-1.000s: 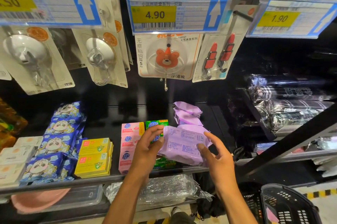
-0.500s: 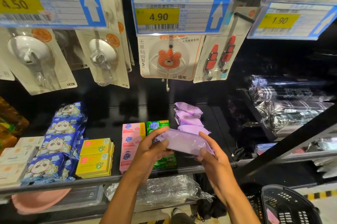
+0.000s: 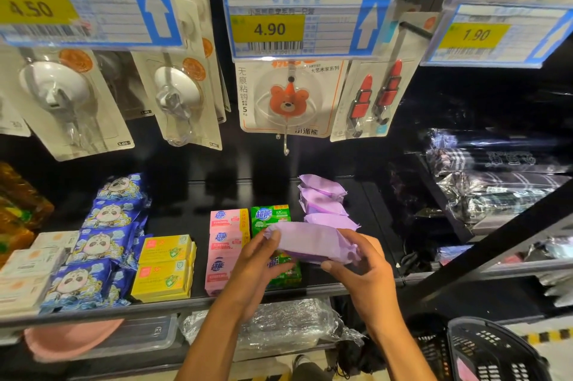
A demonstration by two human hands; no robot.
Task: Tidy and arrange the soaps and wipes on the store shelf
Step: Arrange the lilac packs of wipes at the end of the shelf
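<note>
A purple wipes pack (image 3: 310, 241) is held flat above the front of the black shelf (image 3: 173, 307). My left hand (image 3: 259, 263) grips its left end and my right hand (image 3: 359, 269) grips its right end from below. Behind it a row of purple wipes packs (image 3: 322, 197) runs toward the back. To the left stand green soap boxes (image 3: 269, 216), partly hidden by my left hand, pink soap boxes (image 3: 224, 244), yellow soap boxes (image 3: 164, 266) and blue panda wipes packs (image 3: 102, 241).
Hook packages (image 3: 288, 98) and price tags (image 3: 297, 24) hang above the shelf. White boxes (image 3: 28, 269) sit far left. Dark wrapped packs (image 3: 496, 182) fill the right-hand shelf. A black basket (image 3: 490, 352) stands bottom right, with a pink basin (image 3: 68, 340) and plastic-wrapped goods (image 3: 279, 328) on the lower shelf.
The purple pack was tilted up showing its label; both hands turned it flat and lowered it toward the front of the purple row.
</note>
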